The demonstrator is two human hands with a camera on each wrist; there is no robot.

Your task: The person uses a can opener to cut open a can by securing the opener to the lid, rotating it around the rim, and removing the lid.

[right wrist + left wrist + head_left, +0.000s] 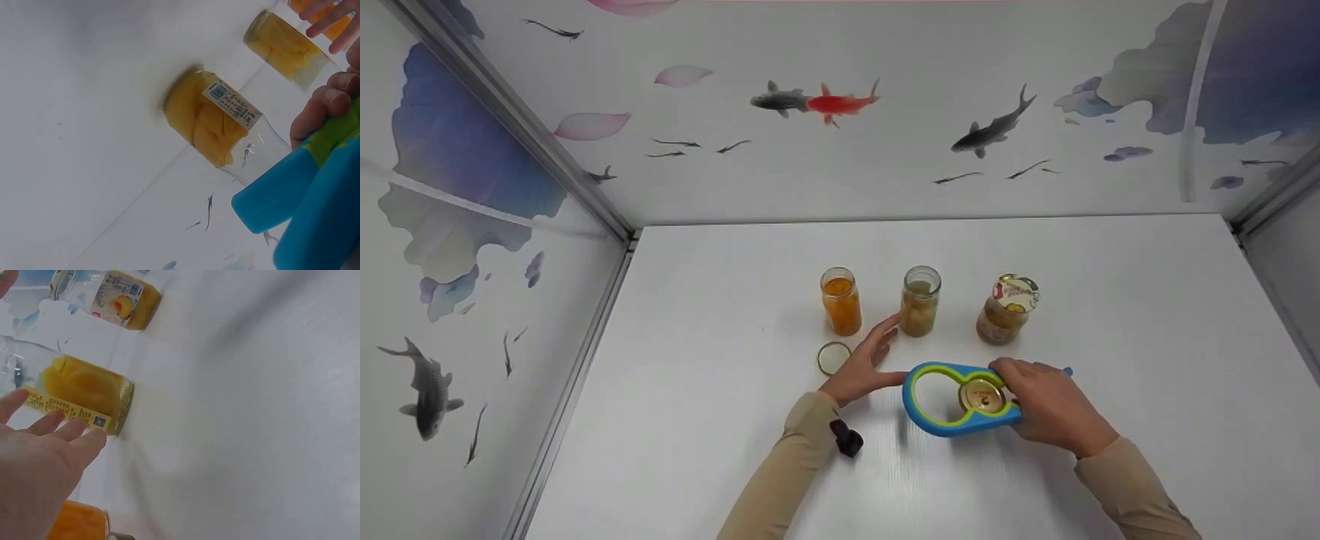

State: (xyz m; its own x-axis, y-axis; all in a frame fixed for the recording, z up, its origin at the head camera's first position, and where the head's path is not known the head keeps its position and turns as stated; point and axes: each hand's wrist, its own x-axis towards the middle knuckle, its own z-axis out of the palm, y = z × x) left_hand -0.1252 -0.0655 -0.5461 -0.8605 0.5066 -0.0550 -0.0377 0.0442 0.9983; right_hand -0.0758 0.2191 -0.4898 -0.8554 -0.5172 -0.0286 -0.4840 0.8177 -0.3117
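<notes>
In the head view my right hand (1050,405) grips the handles of a blue and lime-green jar opener (941,431). A gold lid (982,396) sits within its smaller opening. My left hand (859,373) is spread with straight fingers, its thumb tip right at the opener's rounded end. Its fingertips reach close to the lidless middle jar (919,311), which holds pale yellow fruit; the left wrist view shows the fingers overlapping that jar's yellow label (67,410). Beside it stands a lidless jar of orange fruit (841,307). Another lid (834,358) lies by the left hand.
To the right stands a third jar (1002,315) of yellow fruit, its patterned lid on. All the jars are upright on the white table (720,315). A wall painted with fish (840,105) rises behind the table. A small black device (847,439) is at the left wrist.
</notes>
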